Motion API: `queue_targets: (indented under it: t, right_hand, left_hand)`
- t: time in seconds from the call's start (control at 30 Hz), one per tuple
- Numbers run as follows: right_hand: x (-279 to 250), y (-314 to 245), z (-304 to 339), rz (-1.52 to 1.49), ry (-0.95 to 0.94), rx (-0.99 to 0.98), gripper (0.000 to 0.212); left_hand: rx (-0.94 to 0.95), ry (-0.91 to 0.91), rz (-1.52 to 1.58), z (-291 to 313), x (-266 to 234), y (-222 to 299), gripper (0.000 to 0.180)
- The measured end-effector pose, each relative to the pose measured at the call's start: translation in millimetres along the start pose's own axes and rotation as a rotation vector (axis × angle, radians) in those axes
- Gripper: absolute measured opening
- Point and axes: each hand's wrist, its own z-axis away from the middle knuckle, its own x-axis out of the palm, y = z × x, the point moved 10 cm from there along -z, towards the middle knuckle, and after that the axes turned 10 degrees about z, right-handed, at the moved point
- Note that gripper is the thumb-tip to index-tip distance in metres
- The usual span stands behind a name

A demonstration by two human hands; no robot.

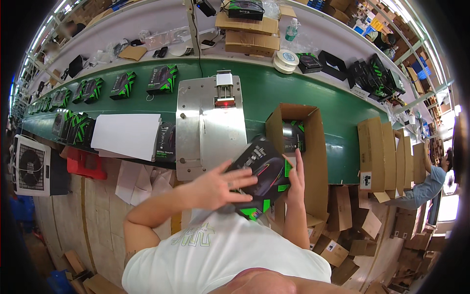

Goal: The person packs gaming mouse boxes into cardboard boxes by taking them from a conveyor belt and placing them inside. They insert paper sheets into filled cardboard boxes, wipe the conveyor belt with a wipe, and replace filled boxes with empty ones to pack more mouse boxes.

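Note:
A black-and-green computer mouse box [262, 169] is tilted in front of my chest, between my two hands. My left hand [220, 185] presses its spread fingers on the printed face. At the opposite side, my right hand [295, 181] supports the edge with its fingers pointing up. Just beyond the right hand stands an open brown carton [316, 161] with a similar mouse box [293, 134] inside. Left of the carton, a metal plate [200, 132] carries a small fixture [225, 93] showing a red light.
More mouse boxes [122, 84] line the green bench [264, 85] at the left. White sheets [126, 132] lie near its front edge. Folded cartons [371, 152] stand at the right, with loose cartons [338, 210] below. A red stool [84, 164] and fan unit [32, 164] occupy the left floor.

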Motion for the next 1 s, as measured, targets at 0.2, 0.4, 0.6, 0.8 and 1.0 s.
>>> queue_targets:
  t: [0.2, 0.4, 0.6, 0.8, 1.0]
  right_hand:
    - [-25.8, 30.7, 23.7, -0.427, 0.096, 0.2, 0.04]
    - [14.8, -16.3, 46.2, 0.244, 0.239, -0.178, 0.105]
    - [79.3, -32.6, 30.7, 1.03, -0.23, -0.26, 0.082]
    - [120.1, -47.4, -59.4, 0.875, -0.287, -0.53, 0.078]
    - [113.9, -47.0, -50.4, 0.753, -0.317, -0.561, 0.073]
  left_hand:
    - [-0.332, 0.436, 0.02, 1.6, -61.5, -57.3, 0.037]
    - [-0.537, 0.55, -0.013, -5.4, -57.7, -76.3, 0.035]
    - [-0.574, 0.479, 0.262, 13.1, -58.5, -132.1, 0.026]
    - [-0.498, 0.732, -0.281, 6.7, -114.8, -174.2, 0.039]
    - [-0.458, 0.703, -0.251, 3.8, -104.8, -173.6, 0.042]
